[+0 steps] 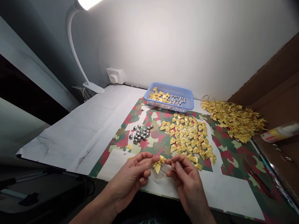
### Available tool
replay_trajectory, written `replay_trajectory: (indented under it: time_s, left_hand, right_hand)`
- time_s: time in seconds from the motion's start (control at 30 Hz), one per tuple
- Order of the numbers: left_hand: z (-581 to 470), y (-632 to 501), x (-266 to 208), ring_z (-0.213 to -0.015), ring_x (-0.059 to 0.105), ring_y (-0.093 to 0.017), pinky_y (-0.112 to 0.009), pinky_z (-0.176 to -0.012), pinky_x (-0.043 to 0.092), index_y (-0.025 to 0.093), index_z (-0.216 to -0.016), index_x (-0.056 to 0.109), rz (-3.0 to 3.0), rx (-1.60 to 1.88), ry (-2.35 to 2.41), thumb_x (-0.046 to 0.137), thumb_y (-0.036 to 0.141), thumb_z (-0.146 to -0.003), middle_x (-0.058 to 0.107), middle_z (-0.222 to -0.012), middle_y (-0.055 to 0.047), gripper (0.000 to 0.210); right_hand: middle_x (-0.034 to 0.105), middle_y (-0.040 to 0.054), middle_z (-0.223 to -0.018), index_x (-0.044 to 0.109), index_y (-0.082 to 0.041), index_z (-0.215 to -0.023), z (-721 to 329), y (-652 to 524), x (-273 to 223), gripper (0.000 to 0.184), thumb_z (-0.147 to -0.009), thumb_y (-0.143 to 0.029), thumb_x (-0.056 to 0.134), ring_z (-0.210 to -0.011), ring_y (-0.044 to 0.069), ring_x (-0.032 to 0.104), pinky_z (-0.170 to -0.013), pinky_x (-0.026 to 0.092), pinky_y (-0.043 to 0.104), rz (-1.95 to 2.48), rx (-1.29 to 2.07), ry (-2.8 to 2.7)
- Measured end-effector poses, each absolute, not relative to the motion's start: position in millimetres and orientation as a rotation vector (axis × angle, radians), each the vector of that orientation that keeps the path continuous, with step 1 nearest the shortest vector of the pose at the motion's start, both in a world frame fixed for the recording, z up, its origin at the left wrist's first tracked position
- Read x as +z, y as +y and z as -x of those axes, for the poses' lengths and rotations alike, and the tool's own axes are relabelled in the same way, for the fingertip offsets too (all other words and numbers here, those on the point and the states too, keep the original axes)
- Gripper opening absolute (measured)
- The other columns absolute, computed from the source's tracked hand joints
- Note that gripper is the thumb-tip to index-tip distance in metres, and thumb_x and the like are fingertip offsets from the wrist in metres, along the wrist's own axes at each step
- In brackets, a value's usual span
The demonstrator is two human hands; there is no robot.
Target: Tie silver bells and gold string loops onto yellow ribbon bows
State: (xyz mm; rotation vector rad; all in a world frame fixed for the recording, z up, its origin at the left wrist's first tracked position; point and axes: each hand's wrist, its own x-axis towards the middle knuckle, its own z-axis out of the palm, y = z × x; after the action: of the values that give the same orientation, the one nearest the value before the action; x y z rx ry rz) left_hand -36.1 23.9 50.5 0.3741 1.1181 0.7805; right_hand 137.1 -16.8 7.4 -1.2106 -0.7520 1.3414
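Note:
Near the table's front edge, my left hand (pixel 136 171) is closed in a pinch on a thin pale cord. Facing it, my right hand (pixel 185 172) also pinches the cord, fingertips together; whether anything else sits in them is hidden. Between the hands hangs a yellow ribbon bow (pixel 158 168), touching or very near the left fingertips, and a loop of the cord curves below it. Beyond the left hand lies a loose group of shiny silver bells (pixel 141 134). Rows of yellow ribbon bows (pixel 190 137) are laid out beyond the right hand.
A blue basket (pixel 169 108) at the back holds bows and small silver pieces. Finished-looking yellow bows on cords form a heap (pixel 235 118) at the right, beside a bottle (pixel 279 132) and pliers (pixel 258 179). A white desk lamp (pixel 76 53) stands at the back left.

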Motion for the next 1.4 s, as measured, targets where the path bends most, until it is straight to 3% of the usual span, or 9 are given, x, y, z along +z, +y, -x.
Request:
replay_trajectory:
  time_s: [0.2, 0.37, 0.53, 0.63, 0.73, 0.97, 1.07, 1.2, 1.4]
  left_hand:
    - [43, 31, 50, -0.052, 0.039, -0.002, -0.012, -0.044, 0.031, 0.014, -0.106, 0.064, -0.446, 0.767, 1.148, 0.073, 0.013, -0.084, 0.062, -0.092, -0.001, 0.024]
    - [57, 39, 66, -0.05, 0.034, -0.007, -0.017, -0.048, 0.031, 0.013, -0.094, 0.076, -0.796, 0.538, 1.133, 0.083, 0.045, -0.078, 0.042, -0.057, 0.007, 0.037]
    - [63, 46, 76, -0.044, 0.03, -0.008, -0.021, -0.044, 0.016, 0.013, -0.087, 0.082, -1.191, 0.229, 1.112, 0.084, 0.049, -0.078, 0.039, -0.05, 0.006, 0.037]
    - [63, 49, 73, -0.051, 0.024, -0.01, -0.023, -0.049, 0.014, 0.013, -0.088, 0.085, -1.265, 0.105, 1.056, 0.083, 0.049, -0.079, 0.038, -0.052, 0.004, 0.037]
    - [61, 47, 67, -0.06, 0.034, -0.013, -0.024, -0.055, 0.023, 0.014, -0.087, 0.086, -1.278, 0.112, 1.034, 0.08, 0.046, -0.081, 0.053, -0.062, -0.001, 0.033]
    - [57, 39, 58, -0.06, 0.041, -0.014, -0.025, -0.057, 0.034, 0.017, -0.078, 0.084, -1.341, 0.281, 1.046, 0.078, 0.043, -0.082, 0.054, -0.063, -0.001, 0.027]
    - [58, 36, 57, -0.085, 0.058, -0.02, -0.028, -0.078, 0.046, 0.02, -0.073, 0.083, -1.442, 0.386, 1.028, 0.079, 0.038, -0.081, 0.062, -0.09, -0.005, 0.02]
    - [58, 32, 57, -0.118, 0.059, -0.026, -0.03, -0.099, 0.044, 0.021, -0.078, 0.079, -1.561, 0.479, 0.948, 0.073, 0.03, -0.089, 0.063, -0.121, -0.007, 0.016]
    - [50, 32, 55, -0.088, 0.063, -0.018, -0.026, -0.078, 0.048, 0.016, -0.077, 0.068, -1.39, 0.515, 0.792, 0.068, 0.026, -0.096, 0.07, -0.096, -0.006, 0.021]
  right_hand:
    - [0.046, -0.0041, -0.062, 0.062, -0.019, -0.089, -134, -13, 14, 0.039, -0.082, -0.055, 0.076, -0.057, 0.009, 0.041, -0.055, 0.037, 0.021, 1.06, 1.419, -0.541]
    - [0.047, -0.0036, -0.064, 0.065, -0.019, -0.094, -139, -17, 14, 0.036, -0.093, -0.055, 0.069, -0.06, 0.01, 0.042, -0.058, 0.034, 0.023, 1.011, 1.42, -0.678]
    - [0.048, -0.0032, -0.066, 0.065, -0.017, -0.098, -141, -19, 20, 0.035, -0.101, -0.052, 0.061, -0.062, 0.01, 0.044, -0.06, 0.034, 0.025, 1.005, 1.468, -0.843]
    - [0.047, -0.0036, -0.066, 0.063, -0.017, -0.099, -140, -20, 23, 0.037, -0.102, -0.053, 0.058, -0.062, 0.01, 0.043, -0.06, 0.033, 0.025, 1.03, 1.462, -0.878]
    - [0.047, -0.0039, -0.065, 0.062, -0.016, -0.098, -139, -22, 26, 0.039, -0.101, -0.055, 0.057, -0.061, 0.01, 0.043, -0.06, 0.033, 0.025, 1.046, 1.457, -0.9]
    - [0.047, -0.0034, -0.065, 0.063, -0.016, -0.098, -140, -19, 32, 0.043, -0.102, -0.058, 0.053, -0.062, 0.011, 0.044, -0.061, 0.035, 0.025, 1.039, 1.456, -0.963]
    - [0.047, -0.0035, -0.065, 0.063, -0.016, -0.098, -143, -19, 33, 0.04, -0.104, -0.054, 0.052, -0.061, 0.01, 0.044, -0.06, 0.035, 0.024, 1.018, 1.45, -0.984]
    - [0.047, -0.0037, -0.068, 0.063, -0.018, -0.1, -146, -23, 35, 0.03, -0.109, -0.042, 0.047, -0.062, 0.01, 0.044, -0.061, 0.036, 0.023, 1.006, 1.313, -1.06]
    - [0.047, -0.0037, -0.072, 0.063, -0.022, -0.102, -143, -27, 41, 0.026, -0.112, -0.032, 0.041, -0.064, 0.009, 0.047, -0.063, 0.037, 0.022, 1.037, 1.101, -1.157]
